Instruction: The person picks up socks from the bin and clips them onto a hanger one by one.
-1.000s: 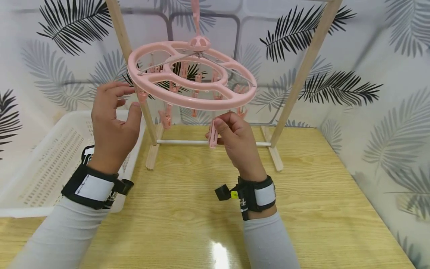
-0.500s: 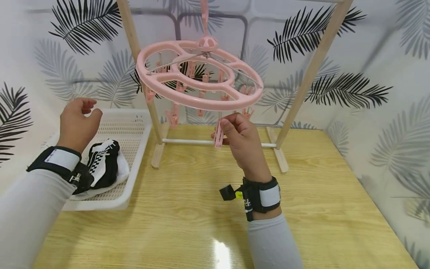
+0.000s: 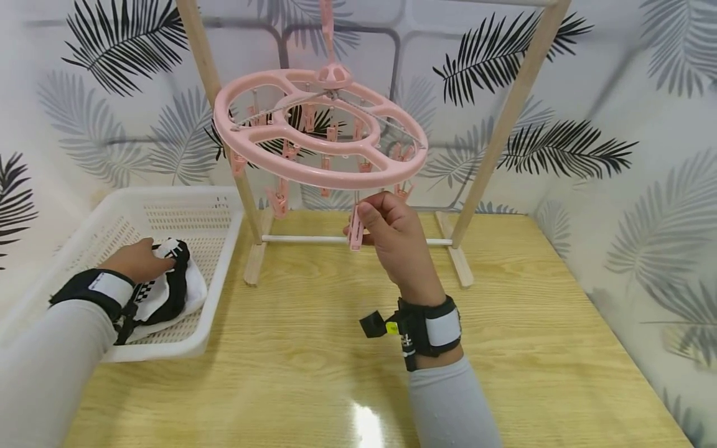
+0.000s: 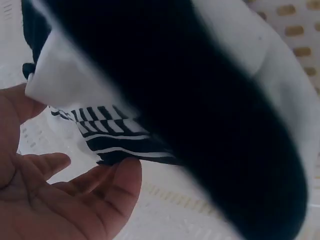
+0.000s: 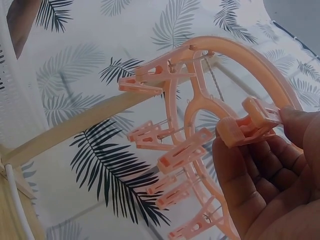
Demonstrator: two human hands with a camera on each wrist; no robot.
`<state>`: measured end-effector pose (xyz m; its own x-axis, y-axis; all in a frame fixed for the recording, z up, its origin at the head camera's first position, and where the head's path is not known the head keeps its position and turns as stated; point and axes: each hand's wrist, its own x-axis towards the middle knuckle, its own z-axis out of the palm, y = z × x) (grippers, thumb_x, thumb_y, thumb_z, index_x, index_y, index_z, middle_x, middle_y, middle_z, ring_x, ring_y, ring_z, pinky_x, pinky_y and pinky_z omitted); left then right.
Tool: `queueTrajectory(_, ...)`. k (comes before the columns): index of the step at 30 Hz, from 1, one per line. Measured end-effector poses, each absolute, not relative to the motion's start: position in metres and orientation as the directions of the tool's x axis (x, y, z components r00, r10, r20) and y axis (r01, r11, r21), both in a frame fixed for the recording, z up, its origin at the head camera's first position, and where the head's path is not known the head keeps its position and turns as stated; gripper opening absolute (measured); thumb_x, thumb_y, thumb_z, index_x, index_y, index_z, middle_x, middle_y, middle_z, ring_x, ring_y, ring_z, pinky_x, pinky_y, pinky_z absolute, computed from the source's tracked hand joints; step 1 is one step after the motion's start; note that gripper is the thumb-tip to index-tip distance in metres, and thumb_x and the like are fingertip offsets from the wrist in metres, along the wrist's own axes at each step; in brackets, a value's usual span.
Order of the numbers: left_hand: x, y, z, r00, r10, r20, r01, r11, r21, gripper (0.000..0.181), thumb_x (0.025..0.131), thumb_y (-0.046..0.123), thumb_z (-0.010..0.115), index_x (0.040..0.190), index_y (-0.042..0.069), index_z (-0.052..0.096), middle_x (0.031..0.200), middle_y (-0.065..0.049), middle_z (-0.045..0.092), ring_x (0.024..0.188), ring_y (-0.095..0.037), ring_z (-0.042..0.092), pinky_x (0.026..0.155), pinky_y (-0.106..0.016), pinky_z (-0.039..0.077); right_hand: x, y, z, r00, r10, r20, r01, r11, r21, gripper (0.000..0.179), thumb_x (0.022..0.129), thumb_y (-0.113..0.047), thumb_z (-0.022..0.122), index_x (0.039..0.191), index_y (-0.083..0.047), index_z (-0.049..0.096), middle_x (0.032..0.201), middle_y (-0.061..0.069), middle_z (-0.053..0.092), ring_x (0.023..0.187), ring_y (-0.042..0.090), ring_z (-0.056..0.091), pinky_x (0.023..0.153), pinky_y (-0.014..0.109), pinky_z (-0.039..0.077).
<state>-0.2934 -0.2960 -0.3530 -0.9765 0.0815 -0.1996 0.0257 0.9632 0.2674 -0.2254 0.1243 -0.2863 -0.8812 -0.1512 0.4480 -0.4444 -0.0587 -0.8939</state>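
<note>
At the left, inside the white basket, my left hand [image 3: 137,261] reaches down to a black-and-white sock [image 3: 177,291] with a checkered strip. In the left wrist view its curled fingers [image 4: 127,182] lie at the edges of the sock [image 4: 110,122]. A blurred dark band crosses that view and hides part of the cloth. My right hand [image 3: 400,233] pinches a pink clothespin [image 3: 355,230] hanging from the front rim of the pink round drying hanger [image 3: 313,174]. Seen from the right wrist, thumb and forefinger press the clothespin [image 5: 250,125] from both sides.
Other pink clothespins [image 3: 279,198] dangle around the ring. A wooden frame [image 3: 506,134] with a white lower bar [image 3: 305,238] carries the hanger. The white basket [image 3: 221,274] stands at the table's left side. The wood-grain table [image 3: 302,348] spreads in front.
My left hand has moved from beside the hanger's left rim, out left and down into the basket, onto the sock. The right hand keeps its pinch on the clothespin.
</note>
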Motion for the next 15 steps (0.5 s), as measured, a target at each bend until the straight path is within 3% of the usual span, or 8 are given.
queueTrajectory(4,-0.2914,-0.2943,-0.3558,-0.975,0.074,-0.209,0.021,0.969,0.247,0.079,0.084,0.036,0.054,0.127,-0.025,0.028,0.119,-0.049,0.041,0.105,-0.058,0.043,0.086,-0.064,0.041,-0.2253,0.1248,-0.2864,-0.879,-0.153,0.452,-0.448,-0.065,-0.892,0.031,0.096,-0.029,0.051,0.100,0.002,0.055,0.086,0.015,0.060,0.080,0.037,0.061,0.068,0.037,0.057)
queueTrajectory(7,-0.2918,-0.2937,-0.3579,-0.986,0.066,-0.154,0.024,0.966,0.257,0.074,0.079,0.036,0.061,0.117,-0.024,0.040,0.108,-0.044,0.050,0.093,-0.053,0.051,0.078,-0.060,0.045,-0.2258,0.1253,-0.2864,-0.879,-0.152,0.452,-0.448,-0.067,-0.892,0.029,0.096,-0.029,0.051,0.098,0.000,0.055,0.086,0.015,0.060,0.079,0.035,0.062,0.068,0.039,0.057)
queueTrajectory(11,-0.2947,-0.2955,-0.3602,-0.999,0.043,-0.014,0.038,0.967,0.251,0.046,0.075,0.026,0.061,0.093,-0.016,0.056,0.081,-0.029,0.060,0.070,-0.039,0.054,0.061,-0.052,0.046,-0.2257,0.1257,-0.2863,-0.883,-0.150,0.445,-0.440,-0.064,-0.896,0.029,0.096,-0.029,0.052,0.099,0.000,0.056,0.087,0.015,0.060,0.080,0.035,0.062,0.068,0.039,0.057)
queueTrajectory(15,-0.2965,-0.2939,-0.3549,-0.998,0.022,0.061,0.037,0.964,0.262,0.031,0.078,0.015,0.052,0.090,-0.012,0.061,0.078,-0.025,0.062,0.064,-0.034,0.054,0.055,-0.048,0.045,-0.2251,0.1264,-0.2865,-0.885,-0.148,0.442,-0.439,-0.055,-0.897,0.029,0.096,-0.029,0.051,0.098,-0.001,0.056,0.088,0.015,0.060,0.080,0.034,0.062,0.068,0.039,0.057)
